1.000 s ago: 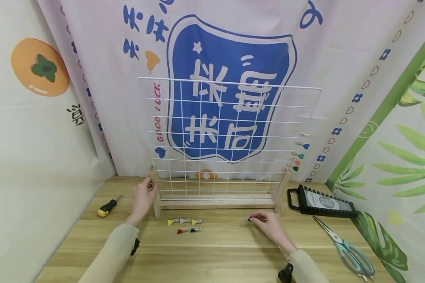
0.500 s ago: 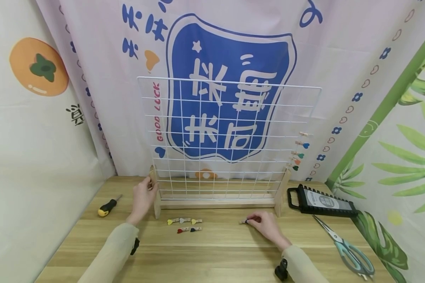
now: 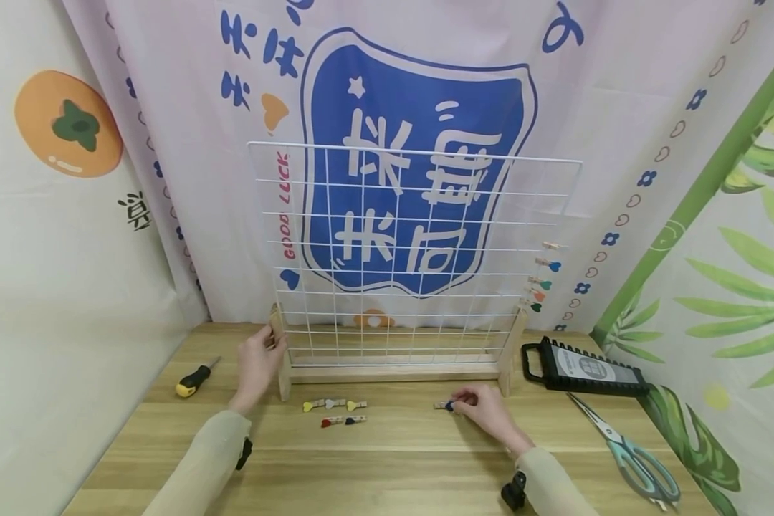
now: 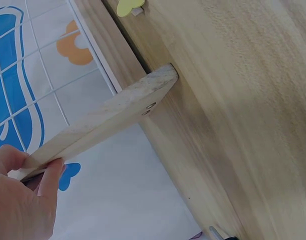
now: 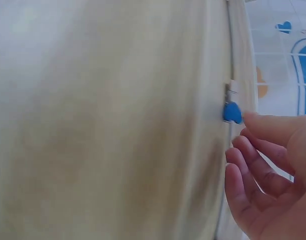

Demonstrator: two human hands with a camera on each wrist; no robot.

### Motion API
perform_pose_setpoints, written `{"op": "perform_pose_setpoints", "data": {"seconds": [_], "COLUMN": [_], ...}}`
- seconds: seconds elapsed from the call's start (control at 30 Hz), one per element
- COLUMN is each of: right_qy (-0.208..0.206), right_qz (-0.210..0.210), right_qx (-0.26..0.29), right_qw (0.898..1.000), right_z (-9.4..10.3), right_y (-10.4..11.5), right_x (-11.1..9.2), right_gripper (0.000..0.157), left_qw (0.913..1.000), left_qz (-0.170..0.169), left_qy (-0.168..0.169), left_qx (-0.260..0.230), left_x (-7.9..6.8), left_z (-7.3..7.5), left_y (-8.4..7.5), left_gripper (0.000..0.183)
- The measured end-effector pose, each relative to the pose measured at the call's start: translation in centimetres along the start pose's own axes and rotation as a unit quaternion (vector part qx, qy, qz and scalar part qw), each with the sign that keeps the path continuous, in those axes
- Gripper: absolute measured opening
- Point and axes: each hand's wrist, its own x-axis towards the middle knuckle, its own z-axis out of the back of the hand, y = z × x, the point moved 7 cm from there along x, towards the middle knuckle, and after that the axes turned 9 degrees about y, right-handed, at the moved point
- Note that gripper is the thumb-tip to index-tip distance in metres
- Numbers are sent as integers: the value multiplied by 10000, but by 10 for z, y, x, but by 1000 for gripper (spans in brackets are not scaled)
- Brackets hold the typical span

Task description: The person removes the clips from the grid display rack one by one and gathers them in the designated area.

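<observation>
Surface: your wood-grain tabletop fills the lower part of the head view. A printed cloth with a blue shield hangs behind it; a white wall panel bearing an orange fruit is at the frame's left, leafy fabric at its right. A white wire grid stands mid-frame in a wooden base, with several small clips along its right edge. Screwdriver at lower left; black case and scissors at lower right. Five heart-topped clips lie in two rows, lower center-left.

Fingers: your left hand pinches the wooden post near its top. Your right hand is loosely curved, thumb and fingertips slightly apart. The blue heart clip lies on the tabletop, lower center-right, its heart end right at those fingertips; whether they touch, you cannot tell.
</observation>
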Motion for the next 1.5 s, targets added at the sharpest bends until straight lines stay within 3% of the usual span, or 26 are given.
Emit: {"op": "perform_pose_setpoints", "data": {"seconds": [0.23, 0.43, 0.67, 0.93, 1.07, 1.2, 1.5], "right_qy": [-527, -1185, -2217, -3084, -3191, -2995, -2571], "right_qz": [235, 359, 550, -95, -417, -609, -590], "right_qx": [-48, -138, 207, 772, 802, 561, 486], "right_qw": [9983, 9922, 9733, 9481, 9434, 9505, 9633], "right_z": [41, 105, 191, 266, 282, 288, 288], "right_y": [21, 44, 74, 81, 76, 74, 74], "right_x": [2, -5, -13, -12, -4, 5, 15], "right_gripper": [15, 20, 24, 34, 38, 44, 47], "left_qw": [9996, 9994, 9994, 9996, 9995, 9996, 9998], "left_qz": [236, 248, 221, 176, 203, 184, 162], "left_qy": [130, 183, 166, 174, 200, 160, 110], "left_qx": [-115, -170, -202, -141, -107, -112, -97], "left_x": [1, 1, 1, 0, 0, -1, -1], "left_z": [0, -1, 0, -1, -2, -1, -1], "left_y": [5, 5, 4, 4, 6, 6, 4], "left_gripper": [5, 5, 4, 5, 6, 5, 5]}}
